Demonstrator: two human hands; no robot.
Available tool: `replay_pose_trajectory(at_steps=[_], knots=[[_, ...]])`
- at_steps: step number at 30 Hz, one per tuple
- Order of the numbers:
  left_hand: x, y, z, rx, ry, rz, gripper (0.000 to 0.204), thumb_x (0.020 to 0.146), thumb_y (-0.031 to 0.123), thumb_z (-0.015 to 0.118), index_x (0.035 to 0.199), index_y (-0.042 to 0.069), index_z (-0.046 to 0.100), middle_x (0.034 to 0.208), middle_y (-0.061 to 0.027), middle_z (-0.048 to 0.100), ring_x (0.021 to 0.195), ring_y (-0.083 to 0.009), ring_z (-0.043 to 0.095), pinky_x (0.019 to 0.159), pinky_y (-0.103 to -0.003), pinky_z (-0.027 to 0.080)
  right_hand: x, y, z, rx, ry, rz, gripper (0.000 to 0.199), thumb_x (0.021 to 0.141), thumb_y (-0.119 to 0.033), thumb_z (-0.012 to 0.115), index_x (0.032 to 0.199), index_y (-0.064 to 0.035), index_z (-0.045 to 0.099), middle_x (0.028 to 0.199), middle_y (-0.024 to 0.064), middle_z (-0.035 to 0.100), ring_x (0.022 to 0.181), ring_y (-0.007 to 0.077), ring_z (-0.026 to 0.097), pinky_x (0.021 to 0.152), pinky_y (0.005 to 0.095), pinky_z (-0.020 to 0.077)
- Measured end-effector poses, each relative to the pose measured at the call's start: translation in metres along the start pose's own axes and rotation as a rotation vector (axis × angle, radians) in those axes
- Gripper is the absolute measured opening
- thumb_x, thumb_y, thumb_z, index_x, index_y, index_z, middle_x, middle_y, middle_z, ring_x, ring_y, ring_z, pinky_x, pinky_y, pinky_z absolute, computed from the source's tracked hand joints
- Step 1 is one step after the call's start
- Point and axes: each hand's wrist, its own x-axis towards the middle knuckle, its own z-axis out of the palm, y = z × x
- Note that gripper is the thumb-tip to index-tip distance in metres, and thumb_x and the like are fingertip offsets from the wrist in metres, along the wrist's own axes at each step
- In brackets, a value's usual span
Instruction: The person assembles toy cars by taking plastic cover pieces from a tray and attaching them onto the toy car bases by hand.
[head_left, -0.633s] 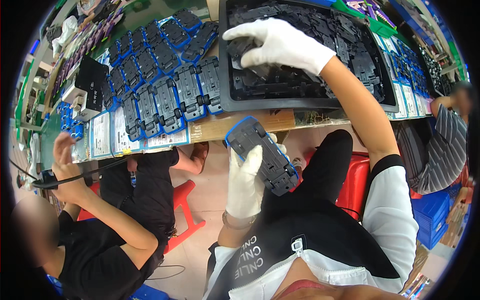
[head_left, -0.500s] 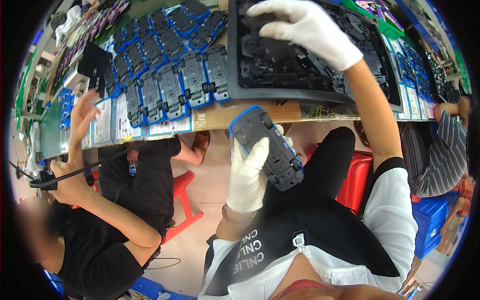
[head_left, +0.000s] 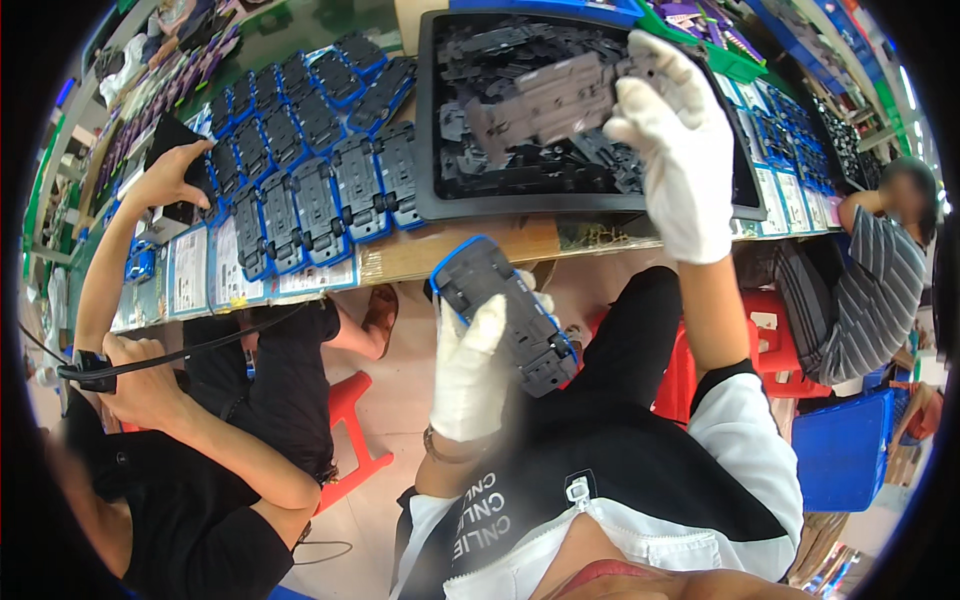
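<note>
My left hand [head_left: 466, 372], in a white glove, grips a toy car [head_left: 500, 305] with its dark grey underside up and a blue body edge showing around it. The car is tilted above my lap, in front of the table. My right hand [head_left: 682, 150], also gloved, pinches one end of a long dark grey plastic car chassis [head_left: 550, 103]. That piece is held over a black tray [head_left: 530, 206] heaped with similar dark plastic parts. Left of the tray, rows of toy cars [head_left: 318, 210] lie upside down on the table.
A co-worker in black sits at the left, one hand [head_left: 170, 180] by a dark panel and the other [head_left: 145, 385] near a cable. Red stools [head_left: 350, 440] stand below. At the right are a person in striped clothing [head_left: 860, 290] and a blue crate [head_left: 842, 445]. Behind the tray sits a green bin [head_left: 700, 45].
My right hand has drawn back toward me from the tray's far side and now holds a chassis. My left hand still grips the toy car. The co-worker's raised hand has reached the dark panel.
</note>
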Motion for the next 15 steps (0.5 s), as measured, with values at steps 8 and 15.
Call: replay_pose_trajectory(at_steps=[8,15], knots=[[-0.003,-0.001,0.009,0.008,0.003,-0.015,0.035,0.096,0.025,0.060,0.124,0.007,0.050,0.112,-0.0128,0.062,0.097,-0.0270,0.066,0.081,-0.044,0.059,-0.020,0.007,0.001,0.268,0.091,0.078,0.044,0.088,-0.001,0.068,0.129,0.0012,0.052,0.104,0.0095,0.064,0.087,0.0132,0.066,0.070,0.0246,0.0596],[-0.004,-0.003,0.008,-0.008,-0.008,-0.015,0.034,0.096,0.025,0.059,0.125,0.008,0.049,0.113,-0.0128,0.062,0.098,-0.0272,0.065,0.082,-0.044,0.058,-0.016,0.024,-0.004,0.336,0.097,0.125,0.045,0.087,-0.001,0.068,0.129,0.0029,0.051,0.102,0.0101,0.064,0.085,0.0146,0.066,0.069,0.0242,0.0593]])
